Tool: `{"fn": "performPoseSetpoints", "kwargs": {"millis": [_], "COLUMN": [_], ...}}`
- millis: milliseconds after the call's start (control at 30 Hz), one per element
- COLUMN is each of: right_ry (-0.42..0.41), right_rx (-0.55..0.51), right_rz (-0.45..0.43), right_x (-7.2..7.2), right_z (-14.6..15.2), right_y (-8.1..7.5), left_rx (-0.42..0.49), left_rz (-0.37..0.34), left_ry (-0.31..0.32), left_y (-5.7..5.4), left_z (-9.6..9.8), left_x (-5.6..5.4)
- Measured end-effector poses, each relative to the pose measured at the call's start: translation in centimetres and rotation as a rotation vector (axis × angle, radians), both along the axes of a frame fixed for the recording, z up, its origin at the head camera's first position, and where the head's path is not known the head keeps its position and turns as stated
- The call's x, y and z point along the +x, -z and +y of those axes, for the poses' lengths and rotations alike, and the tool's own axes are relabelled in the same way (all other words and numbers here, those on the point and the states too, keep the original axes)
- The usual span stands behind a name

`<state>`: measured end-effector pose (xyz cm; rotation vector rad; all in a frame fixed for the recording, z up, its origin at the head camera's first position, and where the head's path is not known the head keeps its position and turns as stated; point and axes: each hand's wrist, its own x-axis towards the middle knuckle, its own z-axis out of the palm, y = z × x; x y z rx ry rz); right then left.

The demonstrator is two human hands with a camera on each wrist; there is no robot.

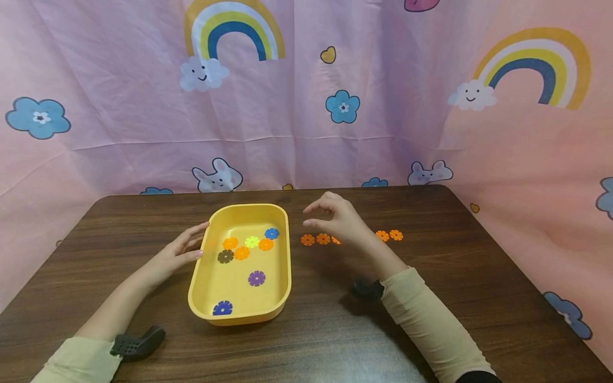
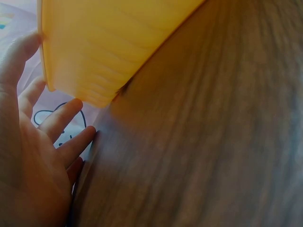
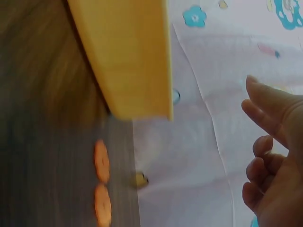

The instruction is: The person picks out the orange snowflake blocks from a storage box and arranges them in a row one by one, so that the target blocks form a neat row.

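no legible text, no labels, no brands, no numbers, no signs readable in any view

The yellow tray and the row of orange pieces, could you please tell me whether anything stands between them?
No loose object shows between the orange pieces and the yellow tray; only the tray's raised side wall stands there. The right hand hovers nearby.
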<state>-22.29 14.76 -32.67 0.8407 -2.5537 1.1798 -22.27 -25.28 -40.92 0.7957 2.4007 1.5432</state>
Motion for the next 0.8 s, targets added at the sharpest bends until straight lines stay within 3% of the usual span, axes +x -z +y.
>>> {"fn": "performPoseSetpoints", "kwargs": {"millis": [367,800], "right_ry": [-0.141,-0.230], "right_rx": [0.128,0.198], "right_rz": [0.051,-0.049], "right_x": [0.3,-0.9], "right_z": [-5.5,-9.0], "right_y": [0.7,1.2], "left_rx": [0.012,-0.005], "left_rz": [-0.007,0.008], "left_ry": [0.003,-0.005], "left_y": [0.2,-0.1], "left_z": [0.0,0.1], "left_x": [-0.1,0.2]}}
